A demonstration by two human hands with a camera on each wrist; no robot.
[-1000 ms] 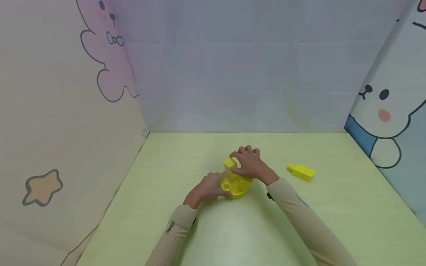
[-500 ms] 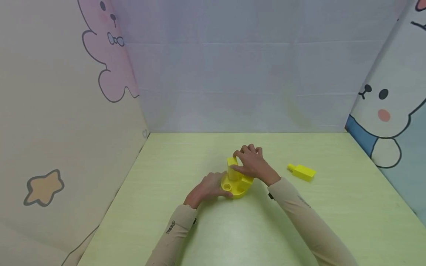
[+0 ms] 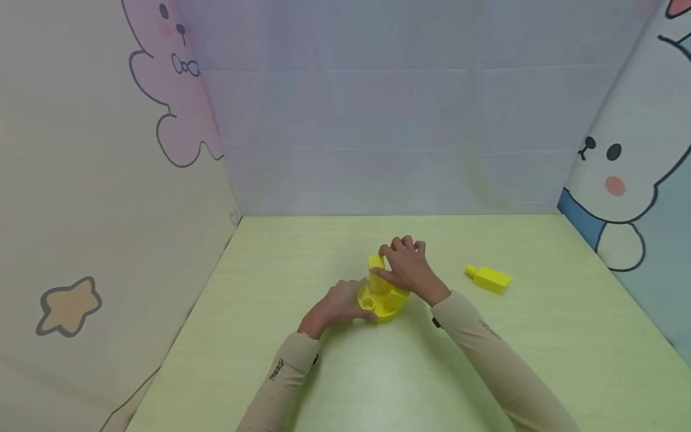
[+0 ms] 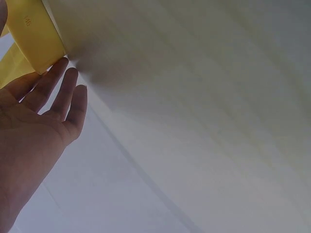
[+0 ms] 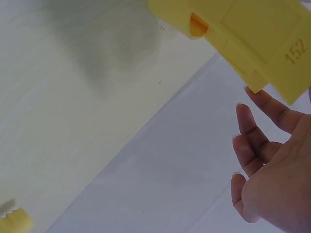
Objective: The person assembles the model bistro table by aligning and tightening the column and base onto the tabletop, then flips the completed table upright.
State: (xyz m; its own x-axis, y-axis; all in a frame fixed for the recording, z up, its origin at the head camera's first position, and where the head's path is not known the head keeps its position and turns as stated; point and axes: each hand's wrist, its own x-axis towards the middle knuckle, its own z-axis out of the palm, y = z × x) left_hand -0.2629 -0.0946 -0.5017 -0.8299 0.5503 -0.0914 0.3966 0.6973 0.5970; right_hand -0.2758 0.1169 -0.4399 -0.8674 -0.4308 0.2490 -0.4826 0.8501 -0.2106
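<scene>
In the head view a round yellow base (image 3: 384,318) with a ring-shaped hole sits on the table. My left hand (image 3: 339,303) grips its left side, thumb in front; in the left wrist view the fingertips touch the base's wall (image 4: 36,34). An upright yellow block (image 3: 375,264) stands over the base, pinched near its top between thumb and index finger of my right hand (image 3: 410,270). Just right of it another yellow block (image 3: 398,297) is on the base, partly covered by that hand. The right wrist view shows a yellow face marked 152 (image 5: 294,52). The upright block's lower end is hidden.
A loose yellow block with a narrow round peg (image 3: 490,279) lies on its side to the right; its ridged peg (image 5: 17,221) shows in the right wrist view. The pale green table (image 3: 281,252) is bounded by printed cloth walls (image 3: 399,120) at the back and sides.
The pinched block has gone from leaning left to upright, with my right hand shifting slightly right. My left hand and the base have stayed in place.
</scene>
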